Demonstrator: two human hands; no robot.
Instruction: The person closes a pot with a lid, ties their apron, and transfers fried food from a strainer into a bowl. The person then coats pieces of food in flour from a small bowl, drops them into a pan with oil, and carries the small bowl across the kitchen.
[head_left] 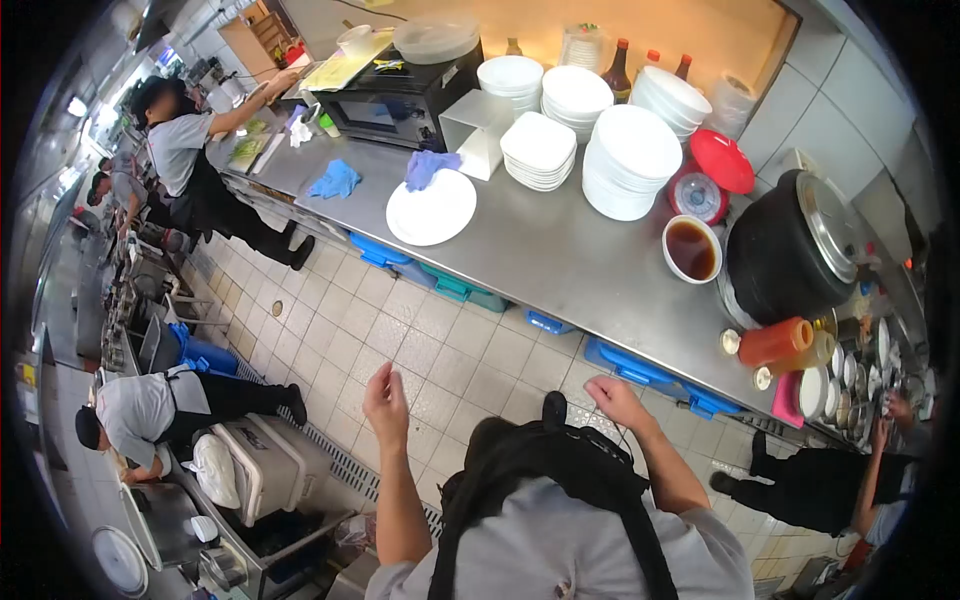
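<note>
My left hand (pixel 387 405) hangs in mid-air over the tiled floor, fingers loosely bent and nothing in it. Likewise in the air, my right hand (pixel 614 402) is near the front edge of the steel counter (pixel 560 265), loosely curled with nothing visible in it. Neither touches anything. On the counter lie a white plate (pixel 431 208), a purple cloth (pixel 432 169) and a blue cloth (pixel 335 180). Stacks of white bowls (pixel 630 165) and square white dishes (pixel 538 152) stand further back. A bowl of brown liquid (pixel 691 248) sits to the right.
A microwave (pixel 385 112) and a large black pot (pixel 790 245) stand on the counter. Squeeze bottles (pixel 775 343) are near its right end. Blue-lidded bins (pixel 640 365) sit underneath. Co-workers are at the left counter (pixel 185 150), the lower left (pixel 150 405) and the right (pixel 830 480).
</note>
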